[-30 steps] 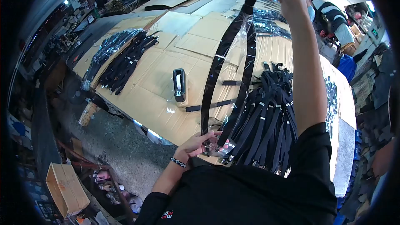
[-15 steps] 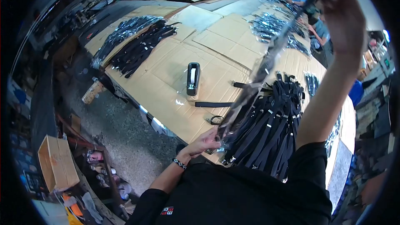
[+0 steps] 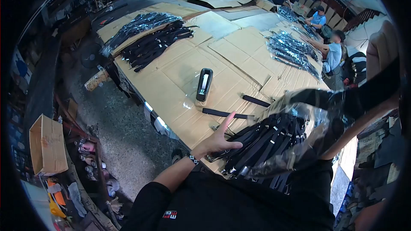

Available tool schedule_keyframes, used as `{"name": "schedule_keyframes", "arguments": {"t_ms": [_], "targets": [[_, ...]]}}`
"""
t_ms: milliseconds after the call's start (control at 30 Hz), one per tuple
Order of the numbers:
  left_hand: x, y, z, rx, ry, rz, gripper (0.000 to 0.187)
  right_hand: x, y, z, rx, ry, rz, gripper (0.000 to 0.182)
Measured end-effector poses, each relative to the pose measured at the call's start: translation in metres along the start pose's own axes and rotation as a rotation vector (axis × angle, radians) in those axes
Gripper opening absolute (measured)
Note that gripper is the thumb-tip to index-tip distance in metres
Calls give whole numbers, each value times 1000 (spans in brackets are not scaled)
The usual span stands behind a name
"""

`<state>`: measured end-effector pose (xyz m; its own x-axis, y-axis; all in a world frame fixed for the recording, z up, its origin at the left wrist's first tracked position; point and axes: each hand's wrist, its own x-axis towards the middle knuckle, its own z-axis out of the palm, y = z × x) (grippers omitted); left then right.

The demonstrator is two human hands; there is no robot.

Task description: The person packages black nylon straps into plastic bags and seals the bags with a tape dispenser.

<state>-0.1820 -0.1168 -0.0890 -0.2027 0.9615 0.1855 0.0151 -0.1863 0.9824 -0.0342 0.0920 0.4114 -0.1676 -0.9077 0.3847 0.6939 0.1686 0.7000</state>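
My left hand [image 3: 220, 139] is open with fingers spread, hovering at the near table edge beside a pile of black belts [image 3: 265, 139]. Far to the right, my right hand [image 3: 382, 49] is raised and grips a black belt in a clear plastic sleeve [image 3: 319, 107]. That sleeve hangs blurred across the belt pile and my forearm. Two loose black strips [image 3: 224, 113] lie on the cardboard just beyond my left hand.
A black tape dispenser [image 3: 204, 84] stands mid-table on the cardboard-covered table [image 3: 175, 72]. Bagged belts [image 3: 293, 51] and bare black belts [image 3: 156, 42] lie farther off. Seated people [image 3: 332, 53] work at the far right. An open cardboard box [image 3: 46, 145] sits on the floor at left.
My right hand swung down from overhead to the right, and the sleeved belt dropped with it. My left hand let go of the belt's lower end and opened.
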Motion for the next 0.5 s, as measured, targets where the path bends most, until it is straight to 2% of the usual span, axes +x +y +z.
{"name": "schedule_keyframes", "arguments": {"t_ms": [33, 100, 133, 200, 267, 300, 400, 433, 467, 500], "targets": [[5, 3, 4, 39, -2, 29, 132, 0, 0, -3, 113, -12, -5, 19], [11, 8, 10, 118, -6, 85, 134, 5, -10, -11, 500, -79, 162, 19], [8, 13, 11, 117, -30, 63, 128, 8, -16, -15, 656, -105, 261, 19], [13, -5, 13, -56, -279, 5, 120, 11, -27, -25, 1075, -148, 534, 19], [14, -18, 21, -93, -491, -60, 111, 9, -27, -32, 1936, -98, 897, 20], [9, -23, 27, -46, -575, -98, 106, 12, -33, -33, 2257, -22, 1010, 20], [2, 1, 50, -237, -730, -199, 89, 18, -55, -29, 2449, 33, 1167, 21], [-1, 10, 59, -359, -764, -233, 82, 15, -61, -25, 2452, 25, 1214, 21], [-6, 8, 65, -308, -726, -207, 64, 12, -69, -22, 2442, 10, 1262, 22], [-7, 11, 64, -328, -773, -247, 59, 13, -81, -26, 2335, 4, 1430, 25]]}}
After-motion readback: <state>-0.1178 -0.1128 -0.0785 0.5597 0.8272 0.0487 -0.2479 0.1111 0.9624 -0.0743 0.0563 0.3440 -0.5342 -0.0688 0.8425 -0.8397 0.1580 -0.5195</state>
